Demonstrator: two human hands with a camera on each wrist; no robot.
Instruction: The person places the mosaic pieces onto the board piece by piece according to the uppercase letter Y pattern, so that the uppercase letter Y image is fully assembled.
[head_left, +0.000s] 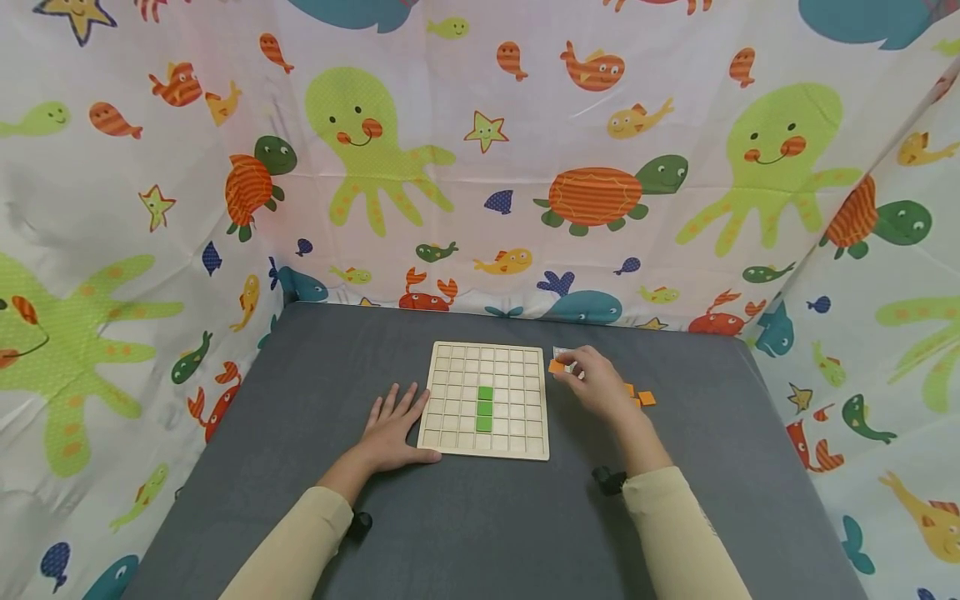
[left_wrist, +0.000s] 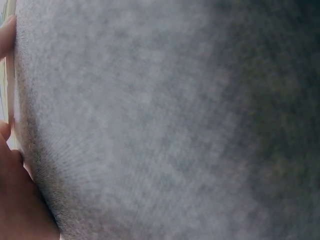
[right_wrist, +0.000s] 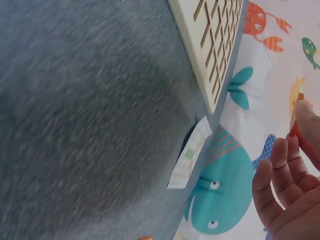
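Observation:
A square wooden grid board (head_left: 457, 367) lies on the grey table, with three green tiles (head_left: 484, 409) in a column near its middle. My left hand (head_left: 392, 433) rests spread at the board's left edge, its thumb by the lower left corner. Right of the board, my right hand (head_left: 596, 383) pinches an orange tile (head_left: 556, 367) between thumb and fingers. In the right wrist view that orange tile (right_wrist: 296, 115) is seen edge-on, above the table. A small printed card (right_wrist: 189, 156) lies beyond the hand, beside the board; in the head view the hand partly covers it.
A few loose orange tiles (head_left: 647, 398) lie on the table (head_left: 480, 533) right of the right hand, partly hidden by the wrist. A white curtain (head_left: 480, 183) printed with sea animals hangs behind the table and along both sides.

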